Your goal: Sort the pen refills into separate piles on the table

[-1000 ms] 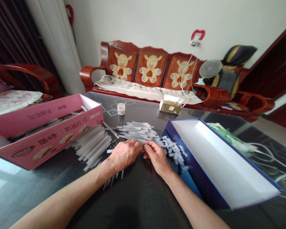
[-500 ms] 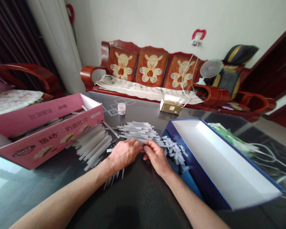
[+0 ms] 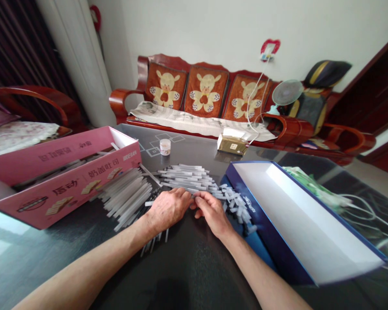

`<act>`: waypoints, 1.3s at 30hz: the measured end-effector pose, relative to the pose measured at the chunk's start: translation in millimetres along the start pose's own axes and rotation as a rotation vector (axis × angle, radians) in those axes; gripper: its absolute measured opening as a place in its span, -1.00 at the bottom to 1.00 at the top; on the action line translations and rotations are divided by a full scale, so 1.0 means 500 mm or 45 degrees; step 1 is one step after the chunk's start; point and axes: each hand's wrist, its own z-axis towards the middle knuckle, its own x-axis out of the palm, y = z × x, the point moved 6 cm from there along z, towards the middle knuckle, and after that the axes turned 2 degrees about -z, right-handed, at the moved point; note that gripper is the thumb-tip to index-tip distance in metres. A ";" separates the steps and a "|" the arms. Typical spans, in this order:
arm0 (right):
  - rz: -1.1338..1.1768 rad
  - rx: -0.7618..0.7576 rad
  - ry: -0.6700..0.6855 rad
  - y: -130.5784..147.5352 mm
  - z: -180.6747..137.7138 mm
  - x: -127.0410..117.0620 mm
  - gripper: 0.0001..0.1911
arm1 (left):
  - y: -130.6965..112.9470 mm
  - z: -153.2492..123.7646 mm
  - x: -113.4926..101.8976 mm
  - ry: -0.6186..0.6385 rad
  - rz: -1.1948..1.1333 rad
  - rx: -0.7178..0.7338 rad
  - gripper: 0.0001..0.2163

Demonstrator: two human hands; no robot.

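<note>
My left hand (image 3: 171, 204) is closed, knuckles up, over what looks like a slim white pen; a pale end (image 3: 148, 203) sticks out beside the wrist. Its fingertips meet those of my right hand (image 3: 210, 209), which is pinched; whatever lies between them is hidden. Just beyond the hands is a pile of white pens (image 3: 186, 175) with dark tips. To the left lies a heap of translucent tubes (image 3: 127, 196), with thin dark-and-white sticks (image 3: 153, 243) near my left forearm. Small clear caps (image 3: 236, 202) are scattered right of my right hand.
A pink carton (image 3: 93, 181) holding more sticks stands at the left. On the right, a blue box (image 3: 278, 215) with a white inside is tilted. Farther back are a small white tub (image 3: 165, 147) and a tissue box (image 3: 233, 144). A green plastic bag (image 3: 313, 187) and white cables (image 3: 368, 211) lie far right.
Almost nothing differs. Both hands stay together at the same spot, with only a slight shift at the fingertips.
</note>
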 end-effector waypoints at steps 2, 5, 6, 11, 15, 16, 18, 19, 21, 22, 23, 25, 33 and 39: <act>0.024 0.018 -0.012 -0.003 0.001 -0.003 -0.59 | 0.000 0.000 0.001 -0.003 0.009 0.002 -0.80; -0.063 0.036 -0.073 -0.007 0.003 -0.007 -0.58 | 0.001 -0.001 0.003 -0.031 0.021 0.000 -0.78; -0.097 0.034 -0.083 -0.007 0.003 -0.007 -0.58 | 0.001 -0.002 0.005 -0.039 0.021 0.002 -0.77; -0.145 -0.063 -0.099 0.010 -0.004 -0.001 -0.67 | 0.001 -0.003 0.006 -0.073 -0.010 0.018 -0.77; -0.228 -0.260 -0.194 0.038 -0.003 -0.024 -0.76 | 0.013 -0.001 -0.001 -0.087 -0.015 -0.061 -0.71; -0.294 -0.332 -0.257 0.048 -0.003 -0.039 -0.78 | 0.017 -0.001 -0.003 -0.085 -0.012 -0.082 -0.69; -0.548 -0.513 -0.415 0.073 -0.004 -0.074 -0.82 | 0.021 0.000 -0.006 -0.091 -0.003 -0.104 -0.68; -0.746 -0.608 -0.483 0.086 -0.006 -0.090 -0.83 | 0.022 0.000 -0.006 -0.096 0.002 -0.103 -0.68; -1.169 -0.719 -0.548 0.103 -0.006 -0.115 -0.83 | 0.021 0.001 -0.006 -0.106 0.003 -0.090 -0.69; -1.358 -0.723 -0.550 0.105 -0.004 -0.125 -0.82 | 0.020 0.001 -0.006 -0.110 0.002 -0.080 -0.70; -1.517 -0.698 -0.549 0.105 -0.001 -0.135 -0.82 | 0.018 0.001 -0.005 -0.114 0.001 -0.071 -0.70; -1.730 -0.609 -0.554 0.101 0.002 -0.151 -0.82 | 0.016 0.000 -0.004 -0.119 -0.005 -0.058 -0.72; -1.145 -0.668 -0.331 0.109 -0.009 -0.076 -0.76 | 0.012 0.000 -0.007 -0.132 0.006 -0.052 -0.73; -0.559 -0.372 -0.168 0.075 -0.008 -0.028 -0.82 | 0.000 0.000 -0.003 -0.100 -0.038 0.015 -0.76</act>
